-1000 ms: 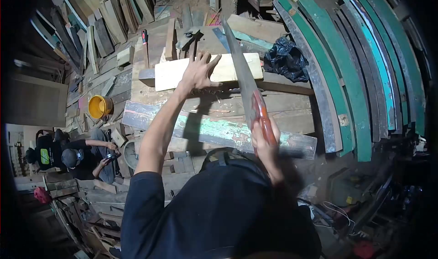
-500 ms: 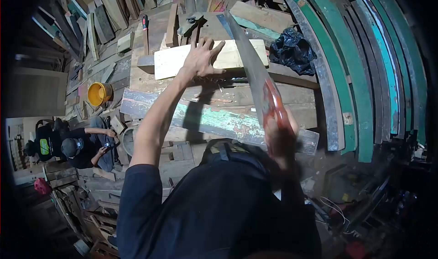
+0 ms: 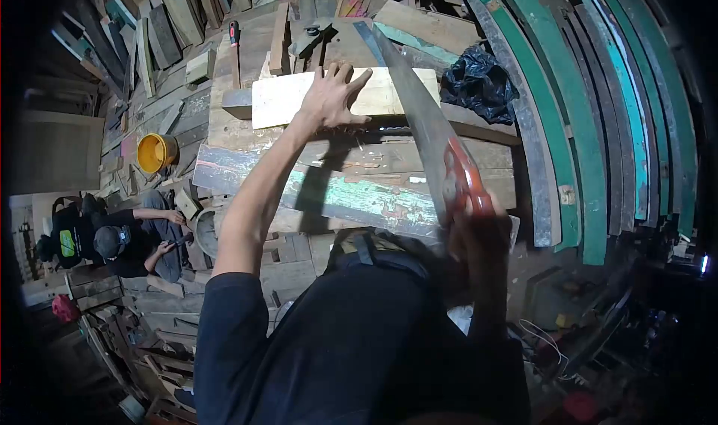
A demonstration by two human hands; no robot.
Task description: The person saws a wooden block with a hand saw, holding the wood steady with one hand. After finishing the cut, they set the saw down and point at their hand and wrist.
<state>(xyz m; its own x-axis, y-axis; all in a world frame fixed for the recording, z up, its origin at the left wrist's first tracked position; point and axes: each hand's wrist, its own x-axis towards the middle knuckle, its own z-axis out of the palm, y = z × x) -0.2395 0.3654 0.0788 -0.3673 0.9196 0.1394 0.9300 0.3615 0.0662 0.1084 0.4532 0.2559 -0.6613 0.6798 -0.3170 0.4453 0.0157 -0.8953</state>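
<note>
My left hand (image 3: 334, 99) presses down on a pale wooden board (image 3: 280, 102), its fingers spread over the far edge and the thumb pointing right. A hand saw (image 3: 416, 111) with a red handle lies across the right part of that board, its blade running away from me. Around the saw's handle my right hand (image 3: 476, 234) is wrapped, dark and smeared by motion. The pale board rests on a darker timber (image 3: 479, 126). Nearer to me lies a plank with worn green paint (image 3: 351, 197).
Beyond the board lie a screwdriver (image 3: 234, 34) and a black plastic bag (image 3: 479, 84). Long green-painted planks (image 3: 557, 88) stand at the right. On the left are a yellow bucket (image 3: 156, 153) and two seated people (image 3: 123, 238), one holding a dark object.
The saw and my right hand have moved back toward my body and slightly right. My left hand stays on the pale board.
</note>
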